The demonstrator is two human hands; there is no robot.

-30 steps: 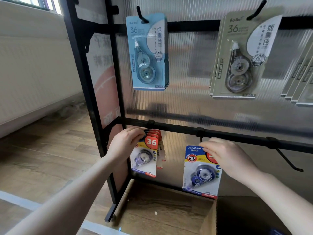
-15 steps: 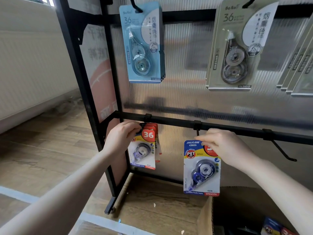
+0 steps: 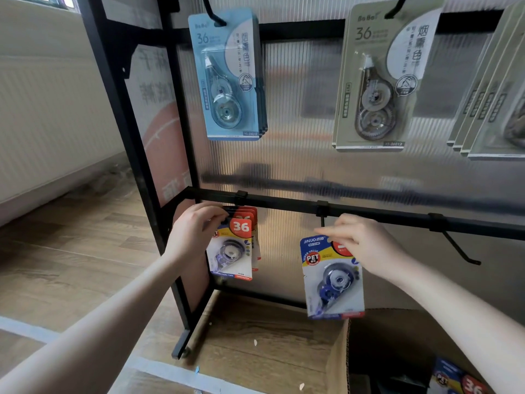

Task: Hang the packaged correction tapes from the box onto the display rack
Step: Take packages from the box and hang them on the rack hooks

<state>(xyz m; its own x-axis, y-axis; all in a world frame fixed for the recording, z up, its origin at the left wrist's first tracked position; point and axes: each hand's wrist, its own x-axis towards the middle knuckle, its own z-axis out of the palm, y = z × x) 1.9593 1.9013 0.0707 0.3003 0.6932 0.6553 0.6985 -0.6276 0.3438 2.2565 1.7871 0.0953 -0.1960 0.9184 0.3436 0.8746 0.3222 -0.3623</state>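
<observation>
The right hand (image 3: 366, 245) pinches a correction tape pack (image 3: 331, 277) by its top edge, under the lower bar's middle hook (image 3: 322, 220); the left hand (image 3: 196, 231) grips hung packs (image 3: 235, 245) at nine o'clock; light, stiff card, best held near the hang-hole, probably hidden by fingers; the box (image 3: 338, 362) at five o'clock is cropped.

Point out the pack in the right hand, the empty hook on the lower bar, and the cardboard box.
Pack in the right hand (image 3: 332, 280): head view, on the clear blister.
Empty hook (image 3: 460, 250): head view, mid-shaft.
Cardboard box (image 3: 338, 362): head view, on its left wall.
</observation>
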